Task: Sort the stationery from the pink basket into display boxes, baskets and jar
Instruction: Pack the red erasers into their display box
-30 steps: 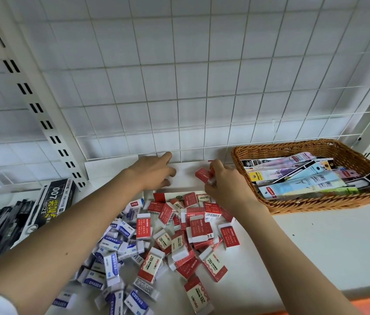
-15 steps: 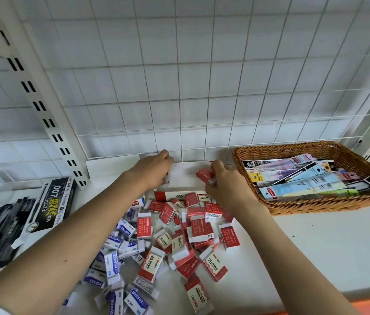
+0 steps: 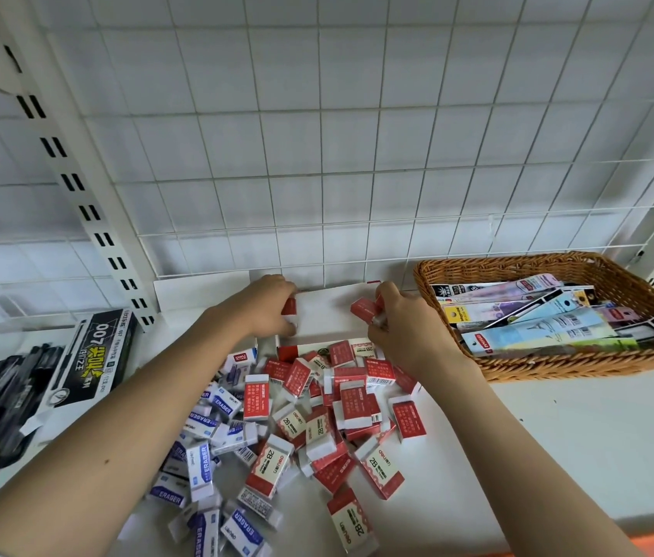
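Up at the white cardboard display box (image 3: pixel 329 311), left hand (image 3: pixel 267 305) and right hand (image 3: pixel 405 329) each pinch a red eraser, but the big loose eraser pile (image 3: pixel 301 428) looks mostly unsorted.

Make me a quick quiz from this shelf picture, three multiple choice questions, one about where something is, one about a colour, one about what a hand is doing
1. Where is the wicker basket?
A. right of the eraser pile
B. left of the eraser pile
C. hung on the grid wall

2. What colour are the erasers nearest the white display box?
A. green
B. red
C. yellow

3. What is the right hand doing?
A. lying flat on the shelf
B. pinching red erasers
C. lifting the basket

Answers:
1 A, it sits on the shelf right of the eraser pile.
2 B, the red erasers lie by the box; the blue erasers lie nearer the camera.
3 B, its fingers hold red erasers over the box.
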The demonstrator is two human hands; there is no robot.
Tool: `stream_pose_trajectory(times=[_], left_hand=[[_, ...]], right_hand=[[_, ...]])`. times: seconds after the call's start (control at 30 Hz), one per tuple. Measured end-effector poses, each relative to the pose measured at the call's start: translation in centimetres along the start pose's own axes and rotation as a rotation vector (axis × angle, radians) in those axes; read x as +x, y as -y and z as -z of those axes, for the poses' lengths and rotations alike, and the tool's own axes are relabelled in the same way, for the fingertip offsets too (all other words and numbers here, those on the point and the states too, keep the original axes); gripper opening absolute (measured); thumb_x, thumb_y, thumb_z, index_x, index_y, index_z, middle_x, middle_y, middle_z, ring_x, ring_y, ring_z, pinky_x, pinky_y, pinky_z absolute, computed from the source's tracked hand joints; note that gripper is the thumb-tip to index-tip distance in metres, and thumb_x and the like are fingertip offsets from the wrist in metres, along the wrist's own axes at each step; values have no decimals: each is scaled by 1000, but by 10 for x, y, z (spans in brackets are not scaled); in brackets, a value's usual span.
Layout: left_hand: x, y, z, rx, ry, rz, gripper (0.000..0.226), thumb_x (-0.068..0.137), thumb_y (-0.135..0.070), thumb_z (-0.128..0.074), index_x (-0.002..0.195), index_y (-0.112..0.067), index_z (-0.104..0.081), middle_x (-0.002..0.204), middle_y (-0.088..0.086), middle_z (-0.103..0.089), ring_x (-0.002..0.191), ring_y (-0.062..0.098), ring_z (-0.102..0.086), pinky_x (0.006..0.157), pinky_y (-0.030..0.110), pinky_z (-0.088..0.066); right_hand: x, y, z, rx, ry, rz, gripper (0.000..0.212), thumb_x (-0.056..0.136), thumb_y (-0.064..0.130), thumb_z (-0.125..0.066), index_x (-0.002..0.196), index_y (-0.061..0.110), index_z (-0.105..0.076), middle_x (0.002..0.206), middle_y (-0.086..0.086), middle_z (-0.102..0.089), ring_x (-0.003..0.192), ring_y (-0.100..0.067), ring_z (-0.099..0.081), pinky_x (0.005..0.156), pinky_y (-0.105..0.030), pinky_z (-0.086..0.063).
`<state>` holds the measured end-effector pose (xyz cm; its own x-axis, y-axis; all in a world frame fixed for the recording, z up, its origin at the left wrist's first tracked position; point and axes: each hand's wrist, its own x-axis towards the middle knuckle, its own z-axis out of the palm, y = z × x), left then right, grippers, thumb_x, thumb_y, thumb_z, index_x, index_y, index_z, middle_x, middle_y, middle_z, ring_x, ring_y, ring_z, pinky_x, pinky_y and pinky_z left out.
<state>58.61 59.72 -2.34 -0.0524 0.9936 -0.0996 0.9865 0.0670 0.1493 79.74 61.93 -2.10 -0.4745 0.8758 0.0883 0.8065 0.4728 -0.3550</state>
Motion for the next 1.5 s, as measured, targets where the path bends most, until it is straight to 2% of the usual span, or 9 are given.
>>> stream_pose_trajectory(times=[0.3,0.37,0.5,0.67,0.8,0.93,1.07,1.3,1.5], left_hand=[[-8,3,-2,-148,13,38,25,81,-28,-71,96,-14,-58,98,4,-61,84,18,-57,69,27,-43],[-11,2,-5,-155,-22,44,27,82,-28,-70,101,-12,-59,103,6,-61,87,18,-57,69,25,-41],[-20,0,-6,-130,-128,61,67,81,-35,-70,134,-6,-41,134,11,-43,118,24,-46,95,30,-39],[-26,4,-7,77,-249,103,57,81,-51,-64,121,-11,-55,120,5,-55,111,24,-48,92,34,-41],[-22,-4,-10,148,-275,145,41,83,-43,-64,111,-14,-56,109,4,-60,102,24,-53,81,33,-39],[-18,-4,-12,-24,-275,198,32,81,-28,-69,105,-12,-56,96,3,-62,85,20,-56,67,29,-43],[-22,-4,-15,-139,-265,218,33,80,-27,-71,104,-11,-55,92,2,-61,81,19,-57,64,29,-45],[-35,1,-17,-202,-268,167,37,86,-34,-64,114,-12,-56,105,3,-64,89,18,-60,70,27,-47],[-41,4,-17,-231,-256,102,25,87,-31,-62,104,-13,-62,101,0,-66,83,15,-59,70,26,-46]], right_hand=[[23,25,6,-40,39,12,30,89,23,-57,115,14,-45,98,-8,-59,82,-26,-56,64,-32,-48],[33,36,1,17,63,12,25,89,23,-57,110,13,-47,95,-7,-58,83,-26,-57,64,-33,-49],[50,54,-18,65,133,-9,32,89,27,-61,112,9,-49,97,-9,-57,80,-23,-50,60,-27,-39],[54,52,-34,166,156,-84,34,86,37,-64,103,10,-50,88,-4,-50,82,-22,-48,68,-29,-38],[53,46,-30,200,118,-76,32,87,40,-63,97,12,-49,79,3,-50,79,-20,-51,66,-27,-39],[54,44,-21,135,103,-59,21,90,17,-59,107,8,-53,101,-9,-61,83,-27,-62,70,-35,-53],[53,42,-21,21,132,-38,24,87,9,-51,111,10,-51,105,-10,-59,88,-27,-57,73,-35,-51],[52,41,-22,-229,250,11,45,80,58,-61,99,17,-57,95,0,-62,84,-19,-55,72,-32,-45],[57,39,-29,-222,200,3,67,76,60,-65,123,16,-46,118,-3,-53,108,-26,-53,79,-36,-42]])
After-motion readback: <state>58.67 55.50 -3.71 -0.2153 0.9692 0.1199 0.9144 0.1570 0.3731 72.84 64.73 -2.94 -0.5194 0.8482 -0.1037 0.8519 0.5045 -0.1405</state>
